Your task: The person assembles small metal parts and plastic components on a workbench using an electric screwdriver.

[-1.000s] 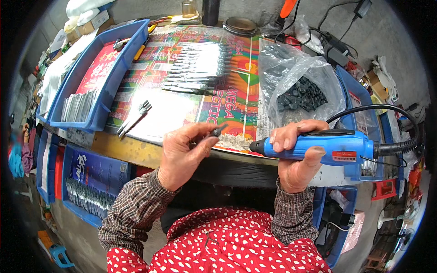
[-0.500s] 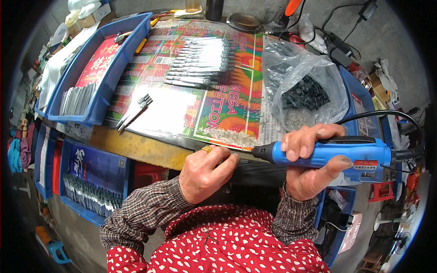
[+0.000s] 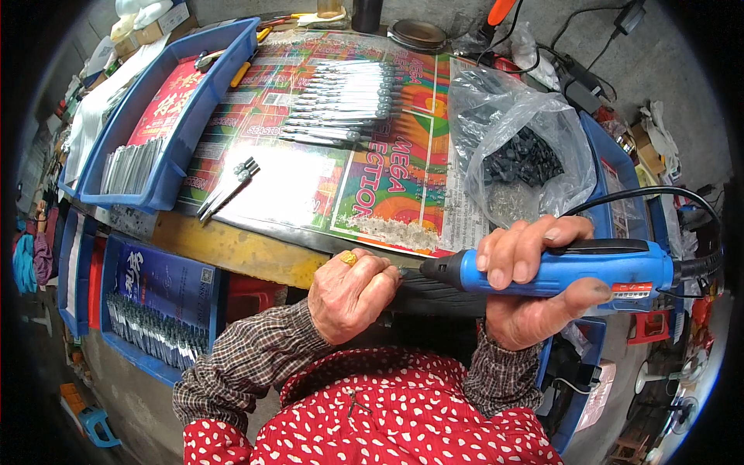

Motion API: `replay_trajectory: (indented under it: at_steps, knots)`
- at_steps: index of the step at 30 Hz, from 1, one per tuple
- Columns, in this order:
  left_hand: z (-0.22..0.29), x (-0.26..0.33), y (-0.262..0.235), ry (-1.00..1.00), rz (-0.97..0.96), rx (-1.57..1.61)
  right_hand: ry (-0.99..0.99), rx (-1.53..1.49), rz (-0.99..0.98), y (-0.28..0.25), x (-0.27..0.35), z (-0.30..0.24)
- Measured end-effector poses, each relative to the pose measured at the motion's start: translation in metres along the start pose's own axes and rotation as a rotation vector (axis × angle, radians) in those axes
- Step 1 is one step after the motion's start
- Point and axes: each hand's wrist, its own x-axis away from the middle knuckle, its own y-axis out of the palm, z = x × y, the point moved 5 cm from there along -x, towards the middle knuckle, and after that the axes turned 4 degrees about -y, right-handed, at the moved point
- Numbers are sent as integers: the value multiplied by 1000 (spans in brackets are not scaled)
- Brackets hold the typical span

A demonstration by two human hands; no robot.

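The left hand (image 3: 353, 298), near the centre of the frame, is clenched knuckles-up; a small dark piece (image 3: 402, 271) appears to be pinched in it, but only a blurred tip shows past the fingers, so its shape is hard to make out. The right hand (image 3: 519, 319), right of centre, grips a blue power tool (image 3: 577, 271), fingers over the top and thumb along the near side, hiding part of the body. The tool's tapered black nose points left towards the small piece; I cannot tell whether they touch. Its black cable (image 3: 701, 267) loops up at the right. Glare washes out part of the glossy, colourfully printed sheet (image 3: 380, 186) and some of the slim silvery rods (image 3: 341, 105) rowed at upper centre. Three or so more rods (image 3: 226, 190) lie loose at left of centre. A crumpled clear plastic bag (image 3: 473, 108), upper right, holds a heap of black parts (image 3: 519, 159), blurred by its film. A smooth blue tray (image 3: 167, 182) slants across the upper left, and a black cylinder (image 3: 366, 15) is cut off by the top edge.
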Motion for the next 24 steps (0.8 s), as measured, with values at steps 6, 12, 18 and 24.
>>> replay_trajectory:
  at_steps: [6,12,18,24]
  knots:
    - [0,0,-2,-26,24,-3,13,2,-9,0,0,1]
    - [-1,3,2,46,36,-89,35,-34,-21,-1,1,2]
    - [-1,4,3,54,26,-105,21,-10,23,-6,-1,-2]
    - [1,2,-1,38,42,-76,36,98,77,-17,-2,4]
